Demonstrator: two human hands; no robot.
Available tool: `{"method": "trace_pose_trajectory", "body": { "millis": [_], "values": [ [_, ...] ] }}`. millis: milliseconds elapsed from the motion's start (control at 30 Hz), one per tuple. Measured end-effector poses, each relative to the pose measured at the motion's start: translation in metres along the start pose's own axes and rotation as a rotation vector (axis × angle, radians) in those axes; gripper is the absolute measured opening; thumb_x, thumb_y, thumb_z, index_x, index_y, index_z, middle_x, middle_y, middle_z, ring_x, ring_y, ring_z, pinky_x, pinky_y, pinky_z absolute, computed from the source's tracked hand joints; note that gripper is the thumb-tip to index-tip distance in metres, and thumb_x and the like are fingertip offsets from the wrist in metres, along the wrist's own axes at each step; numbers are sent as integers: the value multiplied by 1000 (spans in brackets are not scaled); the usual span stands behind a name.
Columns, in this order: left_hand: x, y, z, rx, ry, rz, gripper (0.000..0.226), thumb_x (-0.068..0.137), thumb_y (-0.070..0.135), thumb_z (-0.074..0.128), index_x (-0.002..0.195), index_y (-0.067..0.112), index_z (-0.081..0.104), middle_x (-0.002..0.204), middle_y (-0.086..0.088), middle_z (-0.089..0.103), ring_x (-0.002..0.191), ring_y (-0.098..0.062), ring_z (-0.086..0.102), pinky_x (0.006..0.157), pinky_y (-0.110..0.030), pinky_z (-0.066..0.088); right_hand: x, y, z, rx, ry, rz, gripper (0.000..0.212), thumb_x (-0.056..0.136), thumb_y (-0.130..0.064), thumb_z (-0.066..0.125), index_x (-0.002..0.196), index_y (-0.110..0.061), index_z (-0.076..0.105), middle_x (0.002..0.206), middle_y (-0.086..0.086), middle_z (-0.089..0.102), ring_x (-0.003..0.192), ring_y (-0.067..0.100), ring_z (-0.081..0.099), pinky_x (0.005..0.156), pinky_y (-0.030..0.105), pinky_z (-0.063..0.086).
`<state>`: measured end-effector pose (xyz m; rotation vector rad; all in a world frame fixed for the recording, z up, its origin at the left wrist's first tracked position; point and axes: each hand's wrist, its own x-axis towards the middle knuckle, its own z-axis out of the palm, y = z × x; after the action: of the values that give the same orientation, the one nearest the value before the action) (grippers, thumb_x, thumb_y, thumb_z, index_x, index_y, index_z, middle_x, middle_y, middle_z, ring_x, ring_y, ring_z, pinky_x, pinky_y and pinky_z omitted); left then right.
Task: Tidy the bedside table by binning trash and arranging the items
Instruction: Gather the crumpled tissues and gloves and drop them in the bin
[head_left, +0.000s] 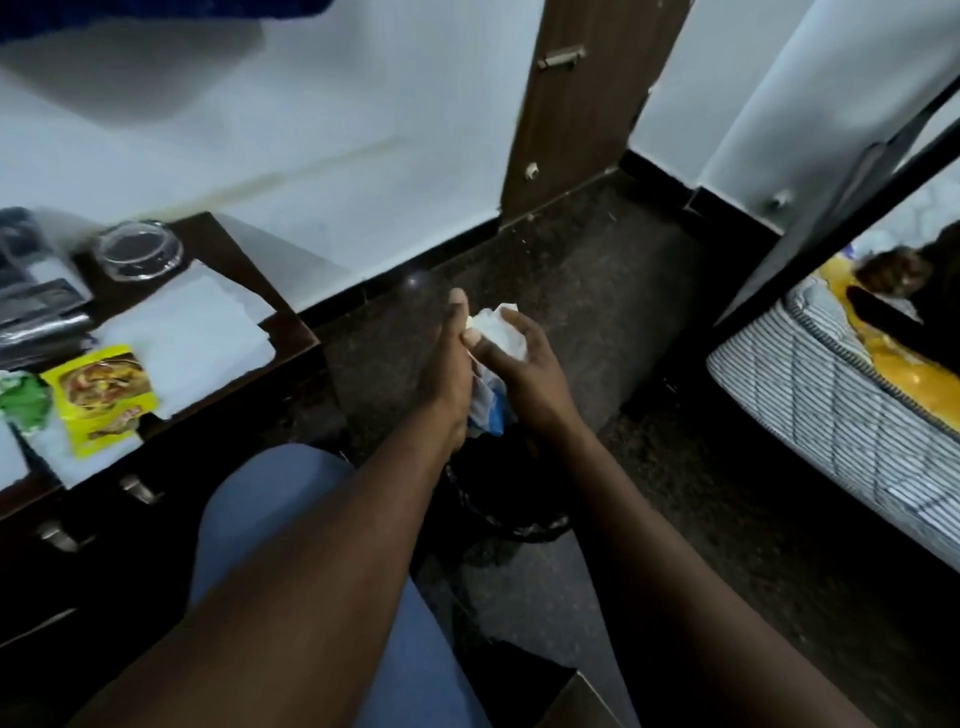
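Both my hands meet over the floor, above a dark bin (511, 512) with a black liner. My right hand (524, 374) holds a crumpled white tissue (496, 327) with some blue-and-white wrapper (491, 408) hanging below it. My left hand (449, 374) presses flat against the bundle from the left, fingers straight. The dark wooden bedside table (291, 332) is at the left. On it lie a yellow food sachet (101, 397), a green packet (23, 402), white paper sheets (192, 332) and a clear round lid (140, 249).
Black items (36, 306) lie at the table's far-left back. Drawer handles (137, 488) show below the tabletop. A striped mattress (831, 395) with a yellow cloth is at the right. A brown door (576, 104) stands ahead. My knee in blue (270, 504) is below the hands.
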<state>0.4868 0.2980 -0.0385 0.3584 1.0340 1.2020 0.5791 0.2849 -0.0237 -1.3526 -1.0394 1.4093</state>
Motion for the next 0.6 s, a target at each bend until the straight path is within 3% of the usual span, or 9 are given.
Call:
{"method": "trace_pose_trajectory", "body": {
  "millis": [133, 233, 333, 467, 600],
  "values": [
    [16, -16, -21, -3, -131, -119, 101, 74, 97, 32, 111, 16, 80, 116, -15, 75, 108, -31, 73, 86, -42, 60, 4, 22, -13, -139, -49, 49, 76, 80, -25, 90, 146, -20, 52, 142, 4, 63, 128, 18, 64, 112, 42, 51],
    [26, -21, -26, 86, -148, -187, 110, 68, 102, 27, 114, 16, 79, 115, -15, 76, 106, -31, 74, 85, -43, 60, 8, 36, -22, -251, -49, 95, 84, 80, -26, 90, 151, -23, 46, 142, 0, 62, 127, 16, 63, 111, 37, 51],
    [34, -30, -27, 209, -163, -247, 118, 67, 102, 23, 118, 10, 76, 116, -18, 75, 107, -32, 73, 89, -43, 59, 11, 62, -25, -213, 30, 136, 82, 80, -16, 90, 149, -17, 46, 123, -5, 68, 115, 12, 67, 93, 18, 57],
    [42, -46, -26, 415, -161, -317, 109, 73, 99, 21, 117, 17, 77, 117, -14, 75, 111, -31, 71, 101, -46, 53, 18, 98, -25, -303, 206, 189, 74, 81, -29, 87, 146, -24, 51, 132, 2, 67, 121, 20, 65, 108, 41, 53],
    [54, -69, -29, 627, -148, -379, 96, 84, 90, 25, 136, 20, 65, 136, -13, 65, 125, -31, 62, 111, -50, 45, 30, 123, -36, -469, 277, 241, 75, 82, -49, 82, 147, -27, 51, 137, 2, 65, 125, 22, 62, 103, 36, 50]
  ]
}}
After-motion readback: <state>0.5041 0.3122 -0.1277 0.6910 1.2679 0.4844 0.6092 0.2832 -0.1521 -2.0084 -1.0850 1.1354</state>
